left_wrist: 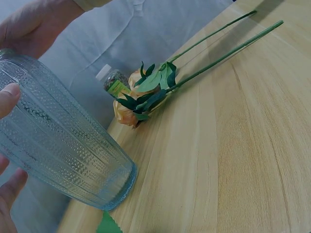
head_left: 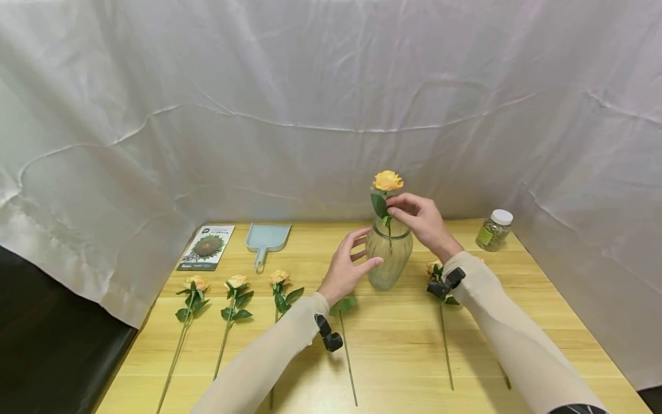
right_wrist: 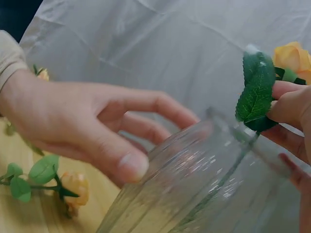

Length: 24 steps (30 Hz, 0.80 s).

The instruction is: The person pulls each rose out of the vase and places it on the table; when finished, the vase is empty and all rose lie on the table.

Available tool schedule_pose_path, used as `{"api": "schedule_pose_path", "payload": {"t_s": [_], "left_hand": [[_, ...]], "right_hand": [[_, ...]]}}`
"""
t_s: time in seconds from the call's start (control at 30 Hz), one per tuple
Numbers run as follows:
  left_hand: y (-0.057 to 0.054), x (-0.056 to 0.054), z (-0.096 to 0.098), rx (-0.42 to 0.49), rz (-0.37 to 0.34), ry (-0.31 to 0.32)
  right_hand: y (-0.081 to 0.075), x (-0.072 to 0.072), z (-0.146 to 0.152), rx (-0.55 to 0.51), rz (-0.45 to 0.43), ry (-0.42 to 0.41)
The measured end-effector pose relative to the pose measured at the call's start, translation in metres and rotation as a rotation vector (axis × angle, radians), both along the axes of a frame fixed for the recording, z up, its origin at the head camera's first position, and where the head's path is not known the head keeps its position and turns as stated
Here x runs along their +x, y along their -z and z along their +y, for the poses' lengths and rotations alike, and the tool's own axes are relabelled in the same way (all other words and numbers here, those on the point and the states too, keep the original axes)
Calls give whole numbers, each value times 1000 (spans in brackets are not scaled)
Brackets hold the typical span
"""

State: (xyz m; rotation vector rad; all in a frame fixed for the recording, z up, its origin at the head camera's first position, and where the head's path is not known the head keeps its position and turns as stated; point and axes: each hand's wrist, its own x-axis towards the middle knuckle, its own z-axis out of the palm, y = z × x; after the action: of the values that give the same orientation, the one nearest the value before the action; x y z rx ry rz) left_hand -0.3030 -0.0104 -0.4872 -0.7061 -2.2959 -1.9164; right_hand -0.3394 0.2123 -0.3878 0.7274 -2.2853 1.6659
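A clear ribbed glass vase (head_left: pixel 385 264) stands on the table. My left hand (head_left: pixel 346 267) is curved about its left side, the thumb in front and the fingertips at the glass near the rim. My right hand (head_left: pixel 421 221) pinches an artificial yellow rose (head_left: pixel 388 181) near its leaves, above the vase mouth. The rose's stem (right_wrist: pixel 218 179) runs down inside the vase, seen through the glass. In the left wrist view, the vase (left_wrist: pixel 73 131) fills the left side, with two more roses (left_wrist: pixel 126 112) lying beyond it.
Several yellow roses (head_left: pixel 237 282) lie on the wooden table (head_left: pixel 393 356) at the left; others lie under the right forearm. A seed packet (head_left: pixel 208 247) and a light-blue dustpan (head_left: pixel 268 237) lie at the back left. A white-lidded jar (head_left: pixel 493 231) stands back right.
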Motion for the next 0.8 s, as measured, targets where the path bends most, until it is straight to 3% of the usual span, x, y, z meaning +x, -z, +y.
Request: {"api": "schedule_pose_path", "payload": {"t_s": [0.23, 0.4, 0.8], "left_hand": [[0, 0, 0, -7, 4, -4], [0, 0, 0, -6, 16, -10], [1, -2, -4, 2, 22, -14]], "right_hand": [[-20, 1, 12, -134, 89, 44], [-39, 5, 25, -331, 114, 1], [-87, 15, 63, -758, 219, 36]]}}
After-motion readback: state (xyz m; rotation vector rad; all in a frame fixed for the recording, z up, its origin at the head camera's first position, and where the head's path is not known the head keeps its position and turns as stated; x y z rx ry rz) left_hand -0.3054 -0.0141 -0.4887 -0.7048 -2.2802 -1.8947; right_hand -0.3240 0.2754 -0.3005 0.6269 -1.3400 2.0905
